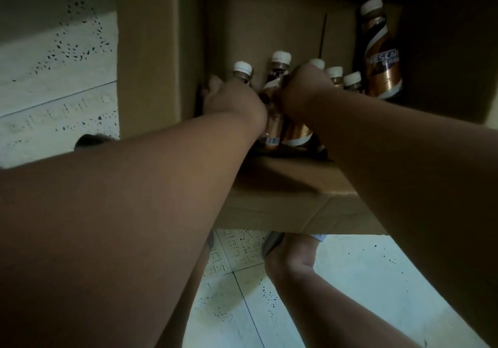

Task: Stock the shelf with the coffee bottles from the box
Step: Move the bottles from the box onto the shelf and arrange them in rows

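Observation:
An open cardboard box (283, 194) sits on the floor in front of me, holding several brown and gold coffee bottles with white caps. My left hand (231, 100) reaches into the box and closes around the bottle at the left (242, 71). My right hand (307, 92) wraps around a bottle in the middle (296, 132); its cap and neck are hidden behind the fingers. Another bottle (279, 65) stands between my hands. One bottle (381, 51) stands higher at the back right, its label facing me. No shelf is in view.
The box's tall left flap (151, 51) rises beside my left arm, and its dark right wall (444, 51) closes the other side. Pale speckled floor tiles (54, 65) surround the box. My knees and feet (291, 261) are below the box's near edge.

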